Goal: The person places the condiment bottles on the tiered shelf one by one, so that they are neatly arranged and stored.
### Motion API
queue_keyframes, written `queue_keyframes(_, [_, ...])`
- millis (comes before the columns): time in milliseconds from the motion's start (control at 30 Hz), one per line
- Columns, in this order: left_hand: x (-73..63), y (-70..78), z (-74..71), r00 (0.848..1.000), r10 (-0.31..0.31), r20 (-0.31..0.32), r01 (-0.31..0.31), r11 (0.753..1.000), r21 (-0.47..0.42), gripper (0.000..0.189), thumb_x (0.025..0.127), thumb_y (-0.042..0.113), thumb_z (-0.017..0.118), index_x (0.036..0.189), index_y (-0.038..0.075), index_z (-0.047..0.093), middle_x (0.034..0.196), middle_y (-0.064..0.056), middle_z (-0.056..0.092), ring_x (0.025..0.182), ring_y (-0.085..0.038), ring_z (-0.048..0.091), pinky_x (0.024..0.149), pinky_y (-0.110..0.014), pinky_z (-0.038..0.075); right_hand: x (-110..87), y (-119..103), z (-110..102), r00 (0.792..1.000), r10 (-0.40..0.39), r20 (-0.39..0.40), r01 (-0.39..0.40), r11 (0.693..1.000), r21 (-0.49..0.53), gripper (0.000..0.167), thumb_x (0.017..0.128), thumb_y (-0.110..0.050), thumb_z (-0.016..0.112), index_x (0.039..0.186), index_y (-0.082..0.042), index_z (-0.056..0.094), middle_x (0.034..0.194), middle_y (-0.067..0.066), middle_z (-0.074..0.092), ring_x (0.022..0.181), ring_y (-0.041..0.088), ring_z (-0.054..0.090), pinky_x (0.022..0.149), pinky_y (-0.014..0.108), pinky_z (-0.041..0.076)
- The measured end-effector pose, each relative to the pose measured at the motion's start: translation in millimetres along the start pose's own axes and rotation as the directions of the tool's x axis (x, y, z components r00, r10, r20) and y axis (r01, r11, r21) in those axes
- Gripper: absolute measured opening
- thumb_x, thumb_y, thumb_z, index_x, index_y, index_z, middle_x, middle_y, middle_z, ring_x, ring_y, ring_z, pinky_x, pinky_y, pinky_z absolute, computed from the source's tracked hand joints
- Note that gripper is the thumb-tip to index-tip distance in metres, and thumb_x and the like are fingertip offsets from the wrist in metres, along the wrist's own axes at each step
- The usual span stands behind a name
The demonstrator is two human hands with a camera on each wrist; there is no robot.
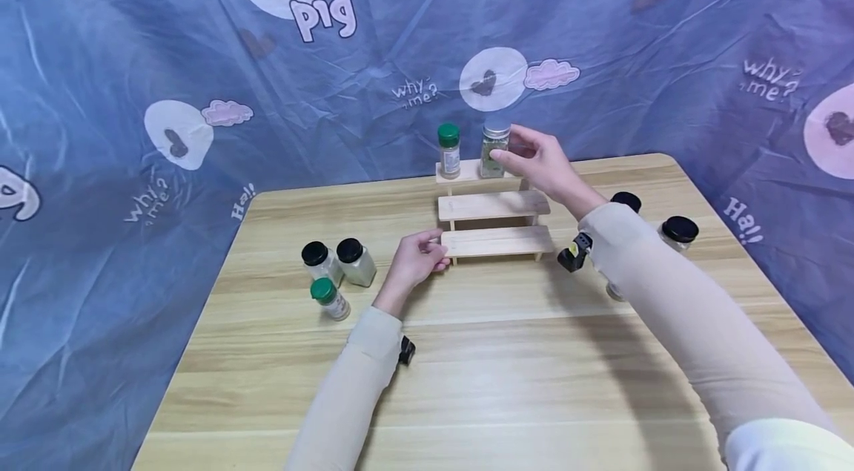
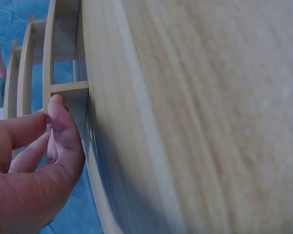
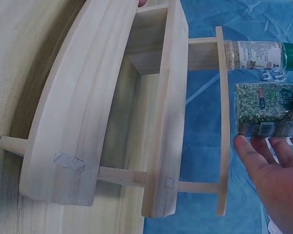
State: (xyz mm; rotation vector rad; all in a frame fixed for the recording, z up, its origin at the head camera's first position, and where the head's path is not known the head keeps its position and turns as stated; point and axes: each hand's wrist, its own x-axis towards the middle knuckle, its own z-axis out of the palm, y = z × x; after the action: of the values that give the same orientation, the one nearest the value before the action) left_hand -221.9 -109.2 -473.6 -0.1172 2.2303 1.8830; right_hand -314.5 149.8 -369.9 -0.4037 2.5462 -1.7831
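The right hand (image 1: 545,165) grips a glass jar of green herbs (image 1: 492,146), fingers and thumb curled around its sides, its silver lid uppermost. The jar is upright over the top step (image 1: 470,170) of a small wooden rack (image 1: 494,205); the right wrist view shows a narrow gap between its base and the step. The left hand (image 1: 415,259) pinches the left end of the lowest step (image 1: 497,242) between thumb and fingers.

A green-capped bottle (image 1: 450,152) stands on the top step, just left of the jar. On the table (image 1: 507,382), left of the rack, two black-lidded jars (image 1: 358,263) and a green-capped shaker (image 1: 331,300) stand close together. Right of the rack, more jars (image 1: 679,231) are partly covered by the right sleeve (image 1: 680,323), one with its lid hidden. The right hand blocks the top step's right end in the head view.
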Motion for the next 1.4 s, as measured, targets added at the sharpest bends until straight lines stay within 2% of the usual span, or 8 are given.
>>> queue_keyframes(233, [0.2, 0.3, 5.4, 1.000, -0.015, 0.016, 0.015, 1.000, -0.001, 0.052, 0.099, -0.002, 0.067, 0.149, 0.003, 0.056, 0.116, -0.025, 0.073, 0.075, -0.013, 0.073, 0.076, -0.023, 0.069, -0.5, 1.7, -3.2, 1.000, 0.016, -0.008, -0.016, 1.000, -0.023, 0.069, 0.100, -0.030, 0.074, 0.159, -0.011, 0.045, 0.149, 0.019, 0.062, 0.137, 0.033, 0.062, 0.111, 0.032, 0.059])
queue_keyframes(400, [0.7, -0.8, 9.4, 1.000, -0.017, 0.026, 0.017, 1.000, -0.004, 0.052, 0.099, -0.002, 0.067, 0.150, 0.004, 0.056, 0.117, -0.026, 0.073, 0.077, -0.015, 0.074, 0.077, -0.025, 0.070, -2.7, 3.0, -7.3, 0.999, 0.028, -0.043, -0.030, 0.998, -0.051, 0.069, 0.099, -0.031, 0.075, 0.159, -0.012, 0.046, 0.148, 0.019, 0.063, 0.136, 0.032, 0.062, 0.115, 0.040, 0.057])
queue_keyframes(667, [0.8, -2.3, 9.6, 1.000, -0.013, 0.019, 0.013, 1.000, -0.007, 0.052, 0.100, -0.002, 0.067, 0.150, 0.003, 0.056, 0.114, -0.024, 0.074, 0.076, -0.013, 0.073, 0.076, -0.025, 0.070, -14.2, -2.4, -27.0, 0.996, 0.006, -0.090, -0.006, 1.000, -0.009, 0.068, 0.097, -0.031, 0.077, 0.159, -0.024, 0.048, 0.152, 0.016, 0.060, 0.138, 0.032, 0.062, 0.096, 0.015, 0.062])
queue_keyframes(733, [1.1, -2.7, 8.4, 1.000, -0.007, 0.018, 0.007, 1.000, -0.006, 0.052, 0.100, -0.002, 0.067, 0.150, 0.002, 0.055, 0.114, -0.024, 0.074, 0.076, -0.013, 0.074, 0.077, -0.026, 0.070, -19.3, -3.6, -35.0, 0.994, -0.002, -0.105, 0.000, 1.000, -0.016, 0.067, 0.097, -0.032, 0.077, 0.158, -0.025, 0.049, 0.152, 0.016, 0.060, 0.137, 0.030, 0.062, 0.096, 0.013, 0.061])
queue_keyframes(933, [2.3, -2.9, 5.3, 1.000, -0.014, 0.016, 0.015, 1.000, -0.015, 0.052, 0.099, -0.002, 0.067, 0.150, 0.003, 0.056, 0.114, -0.024, 0.074, 0.076, -0.014, 0.074, 0.079, -0.029, 0.070, -43.8, -0.6, -65.1, 0.987, -0.027, -0.157, 0.021, 0.999, -0.040, 0.063, 0.097, -0.030, 0.078, 0.155, -0.028, 0.053, 0.149, 0.014, 0.063, 0.124, 0.007, 0.069, 0.097, 0.008, 0.058])
queue_keyframes(1100, [2.8, -4.4, 2.1, 1.000, -0.013, 0.018, 0.013, 1.000, -0.021, 0.053, 0.099, -0.002, 0.067, 0.150, 0.004, 0.056, 0.113, -0.023, 0.073, 0.077, -0.015, 0.074, 0.081, -0.030, 0.070, -72.8, 10.6, -94.0, 0.980, -0.044, -0.192, 0.032, 0.997, -0.064, 0.060, 0.099, -0.025, 0.076, 0.154, -0.027, 0.054, 0.145, 0.003, 0.068, 0.111, -0.011, 0.067, 0.089, 0.003, 0.056])
queue_keyframes(1267, [3.2, -6.9, -1.5, 1.000, -0.004, -0.003, 0.004, 1.000, -0.015, 0.051, 0.099, -0.001, 0.067, 0.149, 0.004, 0.058, 0.110, -0.021, 0.073, 0.075, -0.013, 0.074, 0.079, -0.028, 0.070, -100.6, 26.1, -120.5, 0.970, -0.049, -0.237, 0.030, 0.996, -0.082, 0.058, 0.099, -0.019, 0.074, 0.154, -0.023, 0.055, 0.128, -0.018, 0.073, 0.106, -0.014, 0.067, 0.089, 0.000, 0.054])
queue_keyframes(1400, [2.8, -6.4, 0.0, 1.000, -0.001, 0.000, 0.001, 1.000, -0.009, 0.050, 0.100, -0.002, 0.067, 0.149, 0.004, 0.058, 0.110, -0.021, 0.074, 0.073, -0.012, 0.073, 0.078, -0.028, 0.070, -124.5, 43.1, -140.3, 0.956, -0.061, -0.287, 0.048, 0.998, -0.050, 0.056, 0.098, -0.009, 0.073, 0.152, -0.017, 0.057, 0.118, -0.026, 0.073, 0.104, -0.012, 0.070, 0.091, 0.001, 0.055])
